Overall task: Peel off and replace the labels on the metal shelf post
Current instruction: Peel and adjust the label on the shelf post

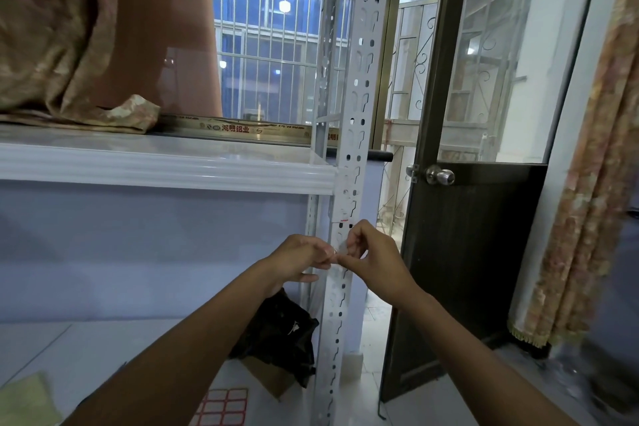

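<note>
Reaching in from the bottom edge with the left forearm [193, 339] and the right forearm [466, 339], both bare and closest to the lens. Pinching a small pale label [340, 250] between the bent fingertips of the left hand [297, 258] and the right hand [371, 259], the fingers of both curling in tightly and meeting at this piece. Holding it directly in front of the white perforated metal shelf post [359, 97], in the lower part of the post; not being able to tell whether the label is touching the metal. Working just under a thin red mark [343, 220] on the post face, and below the white shelf [166, 168] joining the post from the left. Standing over a sheet of red-framed labels [223, 406] on the floor, near the foot of the post and partly cut by the frame edge, with a crumpled black bag [280, 332] just beside the post, behind the left forearm. Facing brownish fabric [52, 45] resting on the shelf at the upper left. Having a dark door [466, 252] with a round knob [440, 175] to the right of the post, and a patterned curtain [587, 201] hanging farther right.
</note>
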